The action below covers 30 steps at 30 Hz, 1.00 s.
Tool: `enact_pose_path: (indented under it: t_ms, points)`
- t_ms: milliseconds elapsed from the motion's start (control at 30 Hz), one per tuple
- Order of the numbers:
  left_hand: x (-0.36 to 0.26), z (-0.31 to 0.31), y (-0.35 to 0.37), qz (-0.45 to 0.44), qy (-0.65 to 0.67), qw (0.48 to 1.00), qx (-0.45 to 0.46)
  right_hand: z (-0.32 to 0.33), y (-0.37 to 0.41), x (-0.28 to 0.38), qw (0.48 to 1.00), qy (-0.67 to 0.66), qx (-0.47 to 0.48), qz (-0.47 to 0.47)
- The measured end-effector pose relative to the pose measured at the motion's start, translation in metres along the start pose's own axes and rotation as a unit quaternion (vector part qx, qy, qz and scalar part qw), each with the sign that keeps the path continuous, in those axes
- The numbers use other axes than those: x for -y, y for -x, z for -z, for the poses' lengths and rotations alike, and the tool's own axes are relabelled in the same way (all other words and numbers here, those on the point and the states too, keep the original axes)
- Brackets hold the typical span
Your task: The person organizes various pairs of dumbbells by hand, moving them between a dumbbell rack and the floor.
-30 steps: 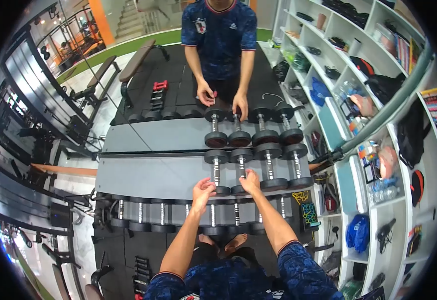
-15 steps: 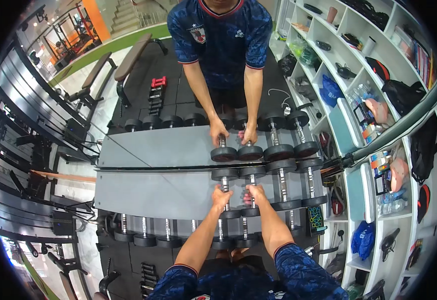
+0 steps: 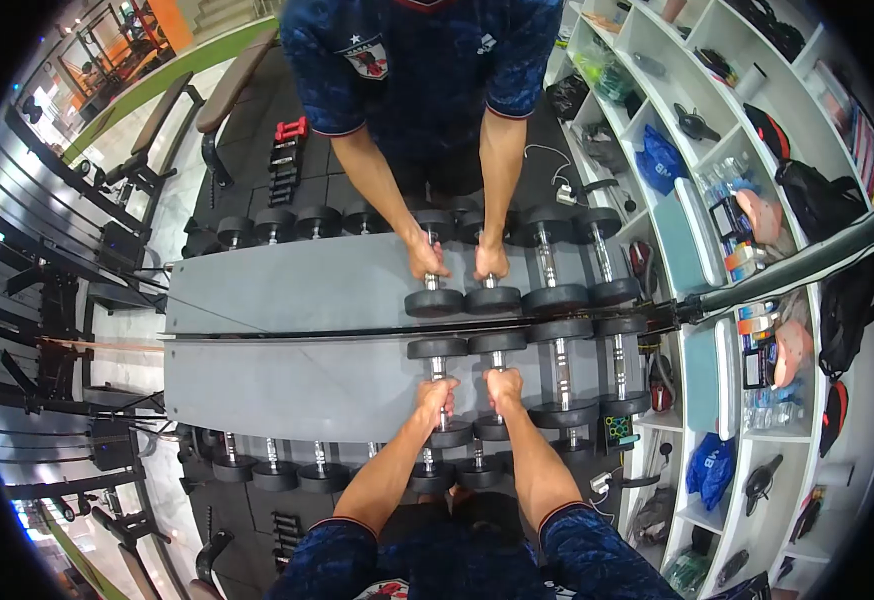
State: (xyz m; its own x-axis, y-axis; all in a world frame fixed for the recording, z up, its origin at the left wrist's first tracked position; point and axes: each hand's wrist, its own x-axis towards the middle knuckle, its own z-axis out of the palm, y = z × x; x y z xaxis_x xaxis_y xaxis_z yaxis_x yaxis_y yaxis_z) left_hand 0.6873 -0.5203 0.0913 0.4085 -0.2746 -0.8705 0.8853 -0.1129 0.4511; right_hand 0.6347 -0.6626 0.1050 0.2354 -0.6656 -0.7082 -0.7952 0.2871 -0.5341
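We've got our left grip closed on one dumbbell and right grip round the next dumbbell, both on the grey surface; probably heavy and rigid, so mid-handle's best imo

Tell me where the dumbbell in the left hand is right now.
In the head view, the dumbbell is mid-picture, leftmost of four at the near grey top, just left of the second dumbbell in the right hand.
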Motion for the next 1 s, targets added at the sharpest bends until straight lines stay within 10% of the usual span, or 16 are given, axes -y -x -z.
enact_pose_path:
  t_ms: [433,1000]
  points:
    - [0.061,0.047,0.096,-0.014,0.167,0.982,0.082,-0.006,-0.028,-0.021,0.998,-0.012,0.051,0.030]
    - [0.278,0.126,0.350,-0.283,0.479,0.818,-0.148,0.006,0.001,-0.048,0.955,-0.030,0.275,0.108]
